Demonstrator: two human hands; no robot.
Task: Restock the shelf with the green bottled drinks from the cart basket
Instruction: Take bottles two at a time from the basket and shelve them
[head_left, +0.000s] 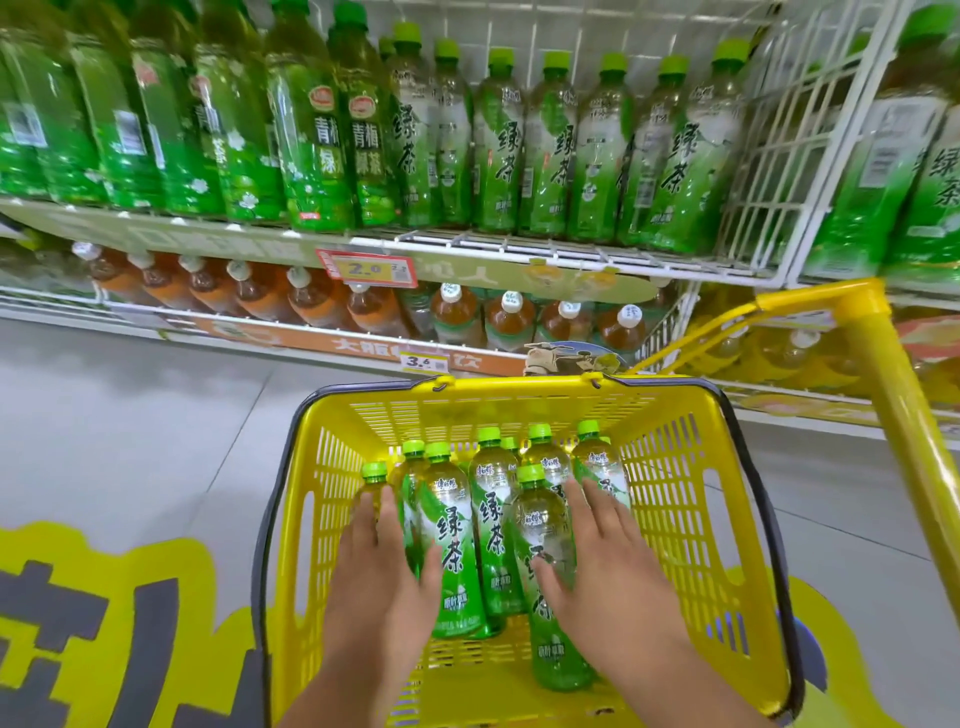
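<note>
Both hands (382, 577) (605, 566) flat, fingers straight, on green bottles (496, 525) in basket (670, 499) | likely heavy, slick; grip mid-body

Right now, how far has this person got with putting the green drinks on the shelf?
Done: a row of matching green tea bottles already stands on the upper wire shelf. In hand: both hands are down in the yellow basket, the left hand and right hand lying on bottles, with no bottle lifted yet. Left: about eight bottles are in the basket.
</note>
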